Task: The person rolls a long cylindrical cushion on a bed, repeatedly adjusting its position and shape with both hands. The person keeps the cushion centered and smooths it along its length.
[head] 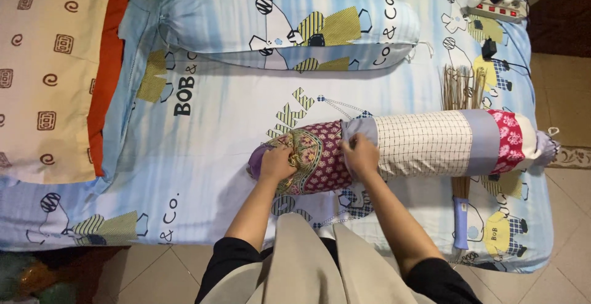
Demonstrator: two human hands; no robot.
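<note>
Covering nearly the whole view, a bed sheet (203,144) in pale blue and white with cartoon figures and lettering, spread over a mattress beside a tiled floor (566,218). At the far left, a cream pillow (43,70) with brown spiral and square motifs, lying over an orange-red cloth (106,76). Along the far side, a bolster (289,30) in the same cartoon fabric as the sheet, lying crosswise. Nearer the person, a patchwork bolster (425,142) lying crosswise, its sections checked white, grey-blue, red floral and maroon batik, its left end purple. Under its right part, a stick broom (460,88) with a blue handle, bristles pointing away. At the far right corner, a white power strip (495,7) with plugs and cables. Left hand (277,163) closed, pinching the batik fabric near the bolster's left end. Right hand (362,155) closed, gripping the edge of the checked cover where it meets the batik section.
</note>
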